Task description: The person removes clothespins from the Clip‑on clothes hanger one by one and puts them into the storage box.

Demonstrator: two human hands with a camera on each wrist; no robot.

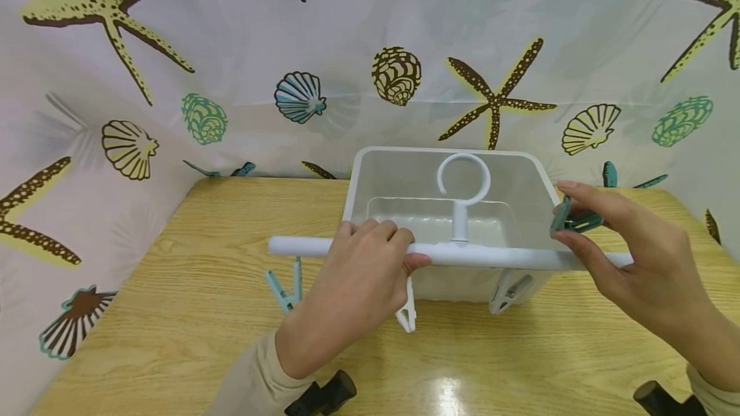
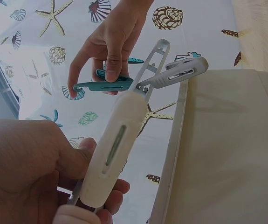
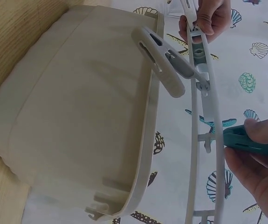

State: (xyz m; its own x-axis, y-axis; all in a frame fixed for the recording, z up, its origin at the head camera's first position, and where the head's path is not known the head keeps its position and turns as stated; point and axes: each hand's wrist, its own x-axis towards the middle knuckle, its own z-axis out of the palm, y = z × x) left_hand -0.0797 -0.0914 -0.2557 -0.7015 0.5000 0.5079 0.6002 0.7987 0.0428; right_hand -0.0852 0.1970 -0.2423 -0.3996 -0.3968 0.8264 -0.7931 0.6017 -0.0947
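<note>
My left hand (image 1: pixel 367 281) grips a white clip hanger (image 1: pixel 503 257) left of its middle. The bar runs level across the bin, its round hook (image 1: pixel 459 223) pointing up. My right hand (image 1: pixel 647 255) pinches a dark green clip (image 1: pixel 578 220) between thumb and fingers at the bar's right part. In the right wrist view that teal-looking clip (image 3: pixel 248 140) lies against the hanger's side rail. Two white clips (image 1: pixel 511 291) hang beneath the bar, one partly behind my left hand. A pale teal clip (image 1: pixel 283 291) hangs near the left end.
A white plastic bin (image 1: pixel 451 175) stands on the wooden table (image 1: pixel 191 287), just behind and below the hanger. Behind it hangs a cloth (image 1: pixel 347 24) printed with starfish and shells. Black wrist mounts (image 1: pixel 324 395) show at the bottom edge.
</note>
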